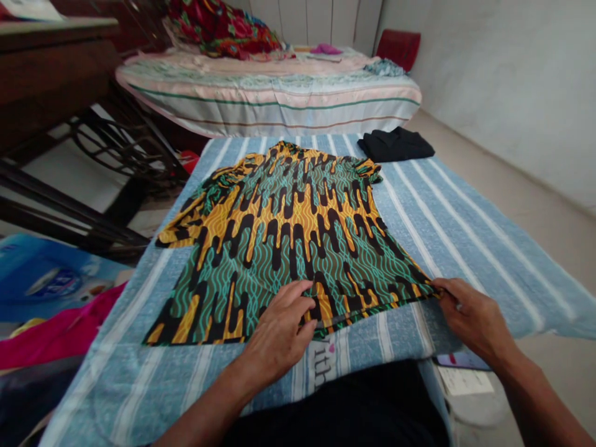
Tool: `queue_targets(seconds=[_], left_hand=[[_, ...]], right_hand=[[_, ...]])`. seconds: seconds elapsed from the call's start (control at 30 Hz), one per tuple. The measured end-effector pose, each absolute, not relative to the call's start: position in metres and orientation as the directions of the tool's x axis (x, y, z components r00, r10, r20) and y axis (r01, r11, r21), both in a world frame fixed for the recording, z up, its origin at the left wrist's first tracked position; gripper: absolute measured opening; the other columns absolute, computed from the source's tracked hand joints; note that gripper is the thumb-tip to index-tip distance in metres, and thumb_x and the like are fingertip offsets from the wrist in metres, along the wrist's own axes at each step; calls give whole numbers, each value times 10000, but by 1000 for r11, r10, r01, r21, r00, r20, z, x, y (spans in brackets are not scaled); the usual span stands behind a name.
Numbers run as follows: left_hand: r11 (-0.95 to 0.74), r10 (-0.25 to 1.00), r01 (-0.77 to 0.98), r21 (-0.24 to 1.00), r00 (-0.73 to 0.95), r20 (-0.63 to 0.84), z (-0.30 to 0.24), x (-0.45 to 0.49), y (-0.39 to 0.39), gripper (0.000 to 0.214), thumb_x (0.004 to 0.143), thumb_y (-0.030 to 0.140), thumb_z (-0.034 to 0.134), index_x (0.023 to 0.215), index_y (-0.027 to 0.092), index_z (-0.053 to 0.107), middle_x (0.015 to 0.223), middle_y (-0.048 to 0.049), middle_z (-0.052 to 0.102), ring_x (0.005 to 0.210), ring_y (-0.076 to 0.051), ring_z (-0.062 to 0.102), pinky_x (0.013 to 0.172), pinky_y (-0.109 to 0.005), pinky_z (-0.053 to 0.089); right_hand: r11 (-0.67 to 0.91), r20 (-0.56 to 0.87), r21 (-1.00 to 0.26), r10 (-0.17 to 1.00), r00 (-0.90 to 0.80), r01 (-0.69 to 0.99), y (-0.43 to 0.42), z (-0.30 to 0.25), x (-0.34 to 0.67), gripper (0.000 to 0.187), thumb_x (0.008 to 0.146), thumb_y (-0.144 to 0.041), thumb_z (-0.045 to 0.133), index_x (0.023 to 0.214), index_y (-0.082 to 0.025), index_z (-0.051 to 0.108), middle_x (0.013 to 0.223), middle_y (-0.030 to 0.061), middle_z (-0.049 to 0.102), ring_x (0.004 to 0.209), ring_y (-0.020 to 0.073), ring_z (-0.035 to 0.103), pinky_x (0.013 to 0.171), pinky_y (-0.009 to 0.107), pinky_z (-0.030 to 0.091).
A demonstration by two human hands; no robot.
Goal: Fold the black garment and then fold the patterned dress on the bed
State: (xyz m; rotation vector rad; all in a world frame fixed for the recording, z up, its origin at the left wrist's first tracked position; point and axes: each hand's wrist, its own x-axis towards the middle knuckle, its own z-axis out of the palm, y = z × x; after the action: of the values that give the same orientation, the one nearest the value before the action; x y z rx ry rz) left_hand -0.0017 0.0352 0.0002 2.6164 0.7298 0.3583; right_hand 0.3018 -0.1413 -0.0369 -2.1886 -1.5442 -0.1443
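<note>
A patterned shirt (pixel 298 223) in black, yellow and green lies spread out, its collar at the far end and its hem toward me. The left sleeve is stretched to the side, while the right one is bunched near the shoulder. My left hand (pixel 286 320) rests on the fabric by the middle of the hem, fingers extended and slightly curled. At the hem's right corner, my right hand (pixel 465 307) pinches the cloth between thumb and fingers, lifting that edge a little.
Under the shirt is a blue striped cloth (pixel 447 211) covering the table. A folded black garment (pixel 395 144) lies at the far right. Beyond stands a bed (pixel 279 102) with a floral blanket (pixel 223 28). A wooden sewing table (pixel 56 56) is at left, above a blue package (pixel 56 273).
</note>
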Motion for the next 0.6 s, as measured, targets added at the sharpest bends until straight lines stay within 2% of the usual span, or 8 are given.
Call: queue_targets(seconds=[0.17,0.33,0.43,0.6], left_hand=[[-830,494,434,350,864,100,1,-7,39,165,763,103,481,862,134,609,1278,-148,523,1239,-284,427,1046,-477,371],[-835,480,451,315,877,19,-1,-8,44,207,807,91,423,814,136,626,1278,-144,530,1256,-271,419,1071,-465,343],[-829,467,432,355,884,13,3,-8,49,247,826,83,376,728,140,595,1263,-139,545,1252,-252,427,1064,-450,352],[-781,471,405,475,882,23,18,-9,49,213,819,95,394,716,169,564,1294,-93,535,1263,-213,416,1035,-412,392]], right_hand=[[-258,351,-276,870,346,926,-144,-36,304,249,830,-170,388,975,-198,589,862,22,665,699,161,651,636,276,494],[-241,363,-249,875,321,938,-144,-33,303,253,830,-182,385,973,-187,593,853,32,677,687,160,658,608,261,499],[-255,369,-236,869,329,938,-144,-31,303,257,827,-190,383,963,-182,601,850,35,682,667,162,658,591,261,497],[-282,350,-238,867,353,929,-147,-32,305,258,827,-214,389,946,-193,617,823,26,684,643,162,653,574,259,488]])
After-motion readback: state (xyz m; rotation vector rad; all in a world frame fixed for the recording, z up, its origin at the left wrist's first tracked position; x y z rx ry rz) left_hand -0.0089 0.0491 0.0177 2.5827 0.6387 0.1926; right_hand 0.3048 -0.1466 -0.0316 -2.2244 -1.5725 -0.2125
